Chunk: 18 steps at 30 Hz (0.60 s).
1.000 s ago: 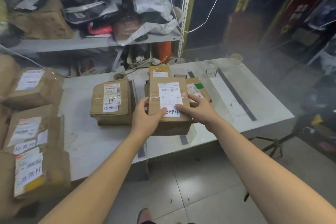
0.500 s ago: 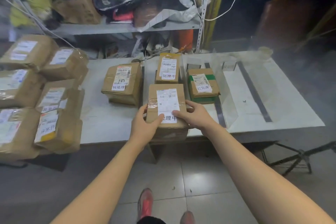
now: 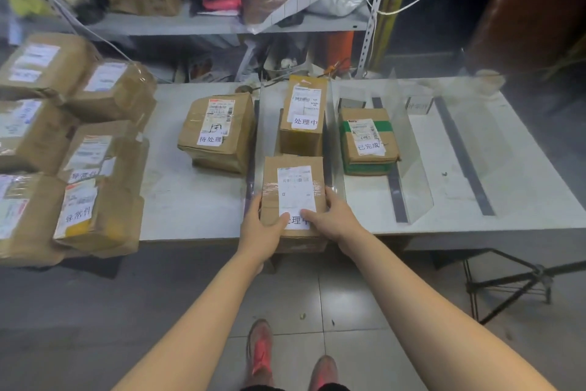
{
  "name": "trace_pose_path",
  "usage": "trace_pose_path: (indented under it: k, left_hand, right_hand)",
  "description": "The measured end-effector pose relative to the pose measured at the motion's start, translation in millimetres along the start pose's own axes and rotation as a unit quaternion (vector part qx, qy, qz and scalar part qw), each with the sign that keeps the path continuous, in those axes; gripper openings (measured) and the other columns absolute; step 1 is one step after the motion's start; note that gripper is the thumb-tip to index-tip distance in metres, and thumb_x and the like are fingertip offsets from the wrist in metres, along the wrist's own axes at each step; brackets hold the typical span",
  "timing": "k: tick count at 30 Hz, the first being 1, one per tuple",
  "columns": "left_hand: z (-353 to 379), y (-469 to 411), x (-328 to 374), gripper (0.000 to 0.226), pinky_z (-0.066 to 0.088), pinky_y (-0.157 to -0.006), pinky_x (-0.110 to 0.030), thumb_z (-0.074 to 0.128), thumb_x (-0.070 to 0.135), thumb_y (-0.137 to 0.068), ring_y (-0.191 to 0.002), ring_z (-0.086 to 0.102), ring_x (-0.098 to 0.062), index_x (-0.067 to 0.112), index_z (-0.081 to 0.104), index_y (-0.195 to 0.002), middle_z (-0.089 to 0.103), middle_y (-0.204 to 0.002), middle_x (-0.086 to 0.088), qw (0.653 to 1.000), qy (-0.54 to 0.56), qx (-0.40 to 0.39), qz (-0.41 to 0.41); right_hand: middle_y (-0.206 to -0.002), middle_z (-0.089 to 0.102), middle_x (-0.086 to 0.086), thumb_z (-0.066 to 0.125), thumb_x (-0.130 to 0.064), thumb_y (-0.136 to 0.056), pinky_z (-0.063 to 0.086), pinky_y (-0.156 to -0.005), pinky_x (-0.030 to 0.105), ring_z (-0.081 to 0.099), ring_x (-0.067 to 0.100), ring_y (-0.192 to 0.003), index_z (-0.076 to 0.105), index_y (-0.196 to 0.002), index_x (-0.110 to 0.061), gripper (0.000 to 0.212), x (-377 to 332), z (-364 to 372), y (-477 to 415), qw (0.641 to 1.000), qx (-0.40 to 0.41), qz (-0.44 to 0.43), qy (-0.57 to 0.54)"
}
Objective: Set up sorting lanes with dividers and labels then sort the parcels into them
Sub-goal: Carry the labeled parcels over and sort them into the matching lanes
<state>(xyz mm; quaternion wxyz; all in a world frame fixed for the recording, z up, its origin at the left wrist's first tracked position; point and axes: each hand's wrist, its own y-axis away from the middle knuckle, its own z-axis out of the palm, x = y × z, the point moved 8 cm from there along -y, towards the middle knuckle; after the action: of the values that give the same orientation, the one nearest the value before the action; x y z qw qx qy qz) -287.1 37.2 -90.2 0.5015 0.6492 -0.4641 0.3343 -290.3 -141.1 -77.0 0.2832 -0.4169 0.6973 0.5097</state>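
A brown cardboard parcel with a white shipping label (image 3: 293, 197) is seen at the near edge of a white table (image 3: 190, 200), in the middle lane. It is grasped at both near corners: the left hand (image 3: 263, 229) is wrapped round its left side with the thumb laid on top, and the right hand (image 3: 333, 219) is curled round its right side with the thumb pressed on the label. The handwritten tag at the label's foot is partly covered by both thumbs. Directly behind it, a taller brown box tagged in Chinese characters (image 3: 302, 118) is stood in the same lane, close by or touching (which cannot be told). A wide, crumpled brown parcel (image 3: 218, 130) is placed in the lane to the left, and a flat brown parcel bound in green tape (image 3: 367, 143) in the lane to the right. The lanes are separated by clear plastic dividers (image 3: 415, 175) and dark strips (image 3: 463, 156). A pile of taped brown parcels (image 3: 79, 168) is stacked just left of the table. A cluttered grey metal shelf (image 3: 206, 24) is seen behind, and red shoes (image 3: 260, 355) on the tiled floor below.
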Motion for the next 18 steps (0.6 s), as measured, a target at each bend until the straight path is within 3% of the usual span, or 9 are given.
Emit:
trace_pose_path:
  k: [2, 5, 13, 18]
  left_hand:
    - [4, -6, -6, 0.06, 0.051, -0.098, -0.033, 0.072, 0.021, -0.087, -0.11, 0.057, -0.003, 0.042, 0.044, -0.135, 0.06, -0.122, 0.019, 1.0, -0.002, -0.013, -0.004]
    - [10, -13, -18, 0.061, 0.051, -0.098, -0.035, 0.072, 0.023, -0.086, -0.112, 0.058, -0.002, 0.046, 0.043, -0.134, 0.061, -0.117, 0.027, 0.999, -0.011, -0.046, -0.026]
    - [14, -19, -38, 0.074, 0.046, -0.094, -0.026, 0.073, 0.027, -0.086, -0.115, 0.056, -0.003, 0.046, 0.031, -0.145, 0.059, -0.127, 0.023, 0.997, -0.048, -0.051, -0.028]
    - [14, -22, -30, 0.075, 0.049, -0.096, -0.032, 0.074, 0.034, -0.083, -0.118, 0.055, -0.008, 0.039, 0.035, -0.147, 0.058, -0.131, 0.019, 0.995, -0.094, -0.011, -0.008]
  right_hand:
    - [-0.136, 0.058, -0.006, 0.074, -0.016, -0.086, 0.049, -0.104, 0.042, 0.055, 0.019, -0.126, 0.043, -0.143, -0.024, 0.066, 4, 5, -4, 1.0, 0.005, 0.006, -0.003]
    - [-0.137, 0.054, -0.007, 0.072, -0.015, -0.088, 0.045, -0.107, 0.044, 0.05, 0.021, -0.13, 0.035, -0.148, -0.022, 0.071, 7, 10, -8, 1.0, 0.013, 0.016, 0.004]
    - [-0.141, 0.053, -0.002, 0.072, -0.017, -0.086, 0.04, -0.093, 0.024, 0.049, 0.02, -0.129, 0.036, -0.148, -0.02, 0.071, 12, 10, -13, 0.997, 0.039, 0.009, 0.063]
    - [-0.144, 0.052, -0.001, 0.073, -0.019, -0.087, 0.041, -0.1, 0.03, 0.048, 0.021, -0.132, 0.037, -0.148, -0.019, 0.072, 8, 5, -15, 0.995, 0.066, 0.009, 0.078]
